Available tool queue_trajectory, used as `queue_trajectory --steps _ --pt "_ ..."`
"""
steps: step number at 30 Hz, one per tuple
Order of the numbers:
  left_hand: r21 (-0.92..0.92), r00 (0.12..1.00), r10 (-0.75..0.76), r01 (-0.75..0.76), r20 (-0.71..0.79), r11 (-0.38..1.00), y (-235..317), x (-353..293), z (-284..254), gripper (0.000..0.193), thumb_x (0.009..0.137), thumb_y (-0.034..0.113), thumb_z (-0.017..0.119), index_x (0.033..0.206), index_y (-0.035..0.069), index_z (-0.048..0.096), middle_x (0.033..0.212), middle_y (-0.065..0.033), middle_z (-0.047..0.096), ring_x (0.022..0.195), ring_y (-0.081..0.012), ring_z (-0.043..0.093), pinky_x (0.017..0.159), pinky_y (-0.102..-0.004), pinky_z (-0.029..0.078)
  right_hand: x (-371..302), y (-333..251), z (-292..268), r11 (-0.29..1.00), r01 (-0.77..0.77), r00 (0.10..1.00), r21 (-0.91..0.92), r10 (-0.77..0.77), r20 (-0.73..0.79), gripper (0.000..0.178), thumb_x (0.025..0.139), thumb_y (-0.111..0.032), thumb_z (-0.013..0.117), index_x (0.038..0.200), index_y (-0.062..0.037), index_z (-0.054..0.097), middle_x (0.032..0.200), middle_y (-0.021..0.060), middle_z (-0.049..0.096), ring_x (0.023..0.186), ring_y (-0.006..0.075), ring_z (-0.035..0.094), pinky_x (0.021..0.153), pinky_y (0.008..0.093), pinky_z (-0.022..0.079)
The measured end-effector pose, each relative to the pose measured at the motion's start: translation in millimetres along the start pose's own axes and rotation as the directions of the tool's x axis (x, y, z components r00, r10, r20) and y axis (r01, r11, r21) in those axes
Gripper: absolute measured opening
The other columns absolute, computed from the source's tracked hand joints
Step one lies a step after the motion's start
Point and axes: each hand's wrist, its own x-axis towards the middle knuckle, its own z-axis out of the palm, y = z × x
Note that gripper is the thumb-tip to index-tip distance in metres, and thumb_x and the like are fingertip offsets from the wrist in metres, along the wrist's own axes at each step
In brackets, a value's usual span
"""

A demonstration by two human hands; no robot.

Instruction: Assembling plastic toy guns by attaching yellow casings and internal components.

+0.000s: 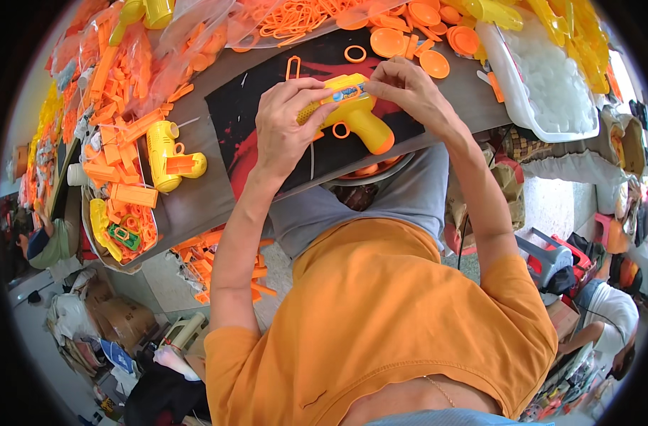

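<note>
A yellow toy gun (359, 122) with an orange grip end, an orange trigger ring and a blue printed label lies over the black-and-red mat (231, 106). My left hand (285, 117) is closed around its left end, fingers on top and thumb along the near side. At the other end of the label my right hand (413, 89) pinches, thumb and forefinger touching the toy's upper right end. Whether a small piece is between those fingertips is hidden. An orange ring (354, 53) and a thin orange loop (293, 67) rest just beyond the toy.
Left on the grey table (185, 206) lies another yellow toy gun (169, 157), beside a box heaped with orange parts (128, 195). Orange discs (434, 64) lie at the far side. A white tub (551, 131) of translucent pieces stands right. Another person (608, 312) sits at lower right.
</note>
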Motion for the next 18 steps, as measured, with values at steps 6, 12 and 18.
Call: queue_trajectory --steps 6,12,18 --pt "0.066 1.000 0.012 -0.012 -0.001 0.998 5 1 1 0.018 0.074 0.017 0.077 0.088 0.010 0.069 0.095 0.0018 0.065 0.086 -0.0184 0.060 0.082 -0.0328 0.044 8 -7 -2 0.997 -0.049 0.996 -0.052 0.053 0.077 0.031 0.087 -0.033 0.067 0.081 -0.0031 0.061 0.072 -0.0012 0.044 0.065 0.0080 0.042 0.059 0.0251 0.034" --pt "0.052 0.995 -0.082 0.085 -0.053 0.995 10 -6 6 0.018 0.076 0.010 0.075 0.094 0.008 0.070 0.100 -0.0030 0.066 0.092 -0.0214 0.058 0.083 -0.0323 0.045 0 -11 -1 0.893 0.323 0.934 -0.314 -0.354 -0.045 0.017 0.084 -0.019 0.069 0.091 -0.0051 0.064 0.099 0.0079 0.054 0.084 0.0198 0.052 0.075 0.0318 0.042" --pt "-0.022 0.989 -0.133 0.132 -0.063 0.991 6 -11 12 0.022 0.075 0.015 0.076 0.096 0.012 0.071 0.100 0.0017 0.064 0.090 -0.0198 0.054 0.082 -0.0328 0.042 -9 -7 18 0.669 0.591 0.803 -0.451 -0.543 0.246 0.031 0.084 -0.010 0.065 0.115 -0.0109 0.066 0.128 0.0109 0.050 0.122 0.0280 0.046 0.102 0.0397 0.036"
